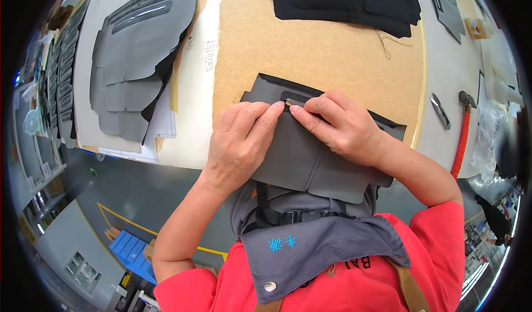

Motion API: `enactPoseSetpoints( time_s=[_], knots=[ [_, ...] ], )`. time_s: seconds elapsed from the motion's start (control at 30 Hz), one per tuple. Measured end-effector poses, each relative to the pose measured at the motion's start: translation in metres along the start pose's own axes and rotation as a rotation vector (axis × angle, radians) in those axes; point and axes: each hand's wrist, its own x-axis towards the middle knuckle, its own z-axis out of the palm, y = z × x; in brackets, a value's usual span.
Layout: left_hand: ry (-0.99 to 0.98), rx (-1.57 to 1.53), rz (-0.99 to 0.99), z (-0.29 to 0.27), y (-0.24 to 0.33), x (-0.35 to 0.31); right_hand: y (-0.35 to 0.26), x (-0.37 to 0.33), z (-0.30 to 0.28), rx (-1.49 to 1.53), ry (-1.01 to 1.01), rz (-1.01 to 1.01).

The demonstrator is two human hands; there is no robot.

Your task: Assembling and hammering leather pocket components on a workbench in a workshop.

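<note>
A grey fabric panel with black edging lies at the table's near edge, partly over my lap. Near its far side is a dark zipper-like strip, mostly covered by my fingers. My left hand pinches with thumb and forefinger at the left end of this strip. From the right, my right hand pinches at the same spot, thumb and forefinger nearly touching the left fingertips. A small shiny piece shows between the fingertips; its exact kind is too small to tell.
Stacked grey panels lie at the left, above white paper sheets. Black fabric pieces are stacked at the far side, with a loose thread. At right are a utility knife and a red-handled hammer.
</note>
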Motion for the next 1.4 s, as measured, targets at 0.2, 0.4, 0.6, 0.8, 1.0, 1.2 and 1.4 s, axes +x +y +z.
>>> enactPoseSetpoints(
  time_s=[0.2, 0.4, 0.6, 0.8, 1.0, 1.2, 1.4],
  knots=[
    [-0.168, -0.048, -0.009, -0.011, -0.003, 0.01, -0.003, -0.003, 0.004, -0.046, 0.025, -0.02],
    [-0.263, -0.066, 0.045, -0.02, -0.01, 0.015, -0.004, -0.005, 0.007, -0.078, 0.044, -0.017],
    [-0.363, 0.005, 0.138, -0.031, -0.013, 0.017, -0.006, -0.006, 0.008, -0.081, 0.06, -0.012],
    [-0.445, 0.044, 0.167, -0.04, -0.016, 0.012, -0.008, -0.004, 0.01, -0.053, 0.061, -0.039],
    [-0.491, 0.121, 0.175, -0.044, -0.014, 0.015, -0.008, -0.004, 0.007, -0.049, 0.063, -0.036],
    [-0.433, 0.101, 0.151, -0.039, -0.016, 0.009, -0.01, -0.004, 0.011, -0.107, 0.083, -0.074],
    [-0.285, 0.082, 0.049, -0.028, -0.004, 0.0, -0.01, -0.003, 0.006, -0.136, 0.047, -0.101]
  ],
)
